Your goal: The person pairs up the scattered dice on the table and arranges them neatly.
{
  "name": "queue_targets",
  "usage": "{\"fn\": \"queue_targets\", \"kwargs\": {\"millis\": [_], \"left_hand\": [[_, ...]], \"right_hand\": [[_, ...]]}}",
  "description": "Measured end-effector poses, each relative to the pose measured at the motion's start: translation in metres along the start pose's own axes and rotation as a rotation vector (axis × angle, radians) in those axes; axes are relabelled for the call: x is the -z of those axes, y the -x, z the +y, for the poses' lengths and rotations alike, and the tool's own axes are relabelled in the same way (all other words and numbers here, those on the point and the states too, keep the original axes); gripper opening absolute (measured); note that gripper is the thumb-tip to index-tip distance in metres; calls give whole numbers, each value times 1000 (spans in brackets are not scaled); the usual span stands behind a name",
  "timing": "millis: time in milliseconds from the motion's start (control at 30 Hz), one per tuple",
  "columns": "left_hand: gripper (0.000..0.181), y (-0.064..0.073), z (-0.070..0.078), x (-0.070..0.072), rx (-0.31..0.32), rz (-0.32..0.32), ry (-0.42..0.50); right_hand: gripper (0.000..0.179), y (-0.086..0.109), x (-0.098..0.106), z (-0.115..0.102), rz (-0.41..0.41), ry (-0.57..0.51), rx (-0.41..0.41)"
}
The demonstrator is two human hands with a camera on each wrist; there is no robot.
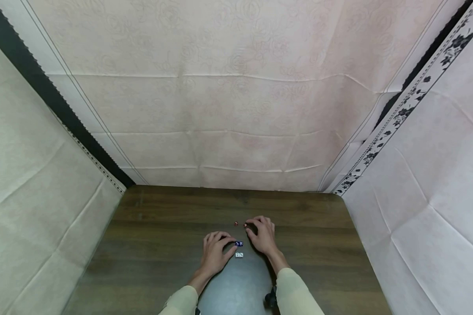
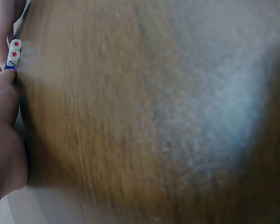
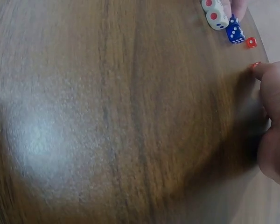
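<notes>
My left hand (image 1: pixel 217 252) reaches in from the left, its thumb and forefinger pinching a blue die (image 1: pixel 237 243) at the left of a side-by-side blue pair. Right below that pair, two white dice (image 1: pixel 239 255) sit together, with red single pips showing in the left wrist view. My right hand (image 1: pixel 262 236) pinches a small red die (image 1: pixel 245 225) between thumb and fingertips, at the table surface. A second red die (image 1: pixel 236 223) lies a short gap to its left. In the right wrist view, the thumb mostly hides the pinched red die (image 3: pixel 256 64).
The dark wooden table (image 1: pixel 161 210) has rounded far corners and a glossy, reflecting surface. Pale patterned cloth (image 1: pixel 236 109) hangs behind its far edge, with more white cloth (image 1: pixel 429 210) along the right side and the left.
</notes>
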State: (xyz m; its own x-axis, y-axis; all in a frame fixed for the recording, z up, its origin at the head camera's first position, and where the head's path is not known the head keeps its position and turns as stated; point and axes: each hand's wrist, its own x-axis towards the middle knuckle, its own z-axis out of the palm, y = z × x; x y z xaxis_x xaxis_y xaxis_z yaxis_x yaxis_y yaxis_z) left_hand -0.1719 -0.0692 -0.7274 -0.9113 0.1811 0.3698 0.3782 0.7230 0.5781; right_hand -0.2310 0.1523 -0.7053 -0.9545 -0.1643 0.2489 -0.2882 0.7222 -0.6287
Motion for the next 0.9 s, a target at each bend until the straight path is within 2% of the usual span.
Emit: {"fn": "queue_targets", "kwargs": {"millis": [133, 367, 533, 733, 800, 900], "left_hand": [[18, 0, 1, 1, 2, -1, -8], [19, 1, -2, -3, -61, 69, -24], [19, 1, -4, -4, -78, 87, -21], [18, 3, -10, -10, -86, 96, -9], [18, 3, -11, -11, -78, 90, 6], [18, 2, -12, -11, -50, 65, 36]], "right_hand": [[25, 0, -2, -1, 7, -12, -14], [21, -1, -4, 0, 26, -14, -10], [19, -1, -7, 1, 56, -14, 6], [16, 1, -11, 3, 145, -15, 80], [15, 1, -12, 3, 150, -16, 82], [13, 1, -9, 1, 114, -20, 46]]}}
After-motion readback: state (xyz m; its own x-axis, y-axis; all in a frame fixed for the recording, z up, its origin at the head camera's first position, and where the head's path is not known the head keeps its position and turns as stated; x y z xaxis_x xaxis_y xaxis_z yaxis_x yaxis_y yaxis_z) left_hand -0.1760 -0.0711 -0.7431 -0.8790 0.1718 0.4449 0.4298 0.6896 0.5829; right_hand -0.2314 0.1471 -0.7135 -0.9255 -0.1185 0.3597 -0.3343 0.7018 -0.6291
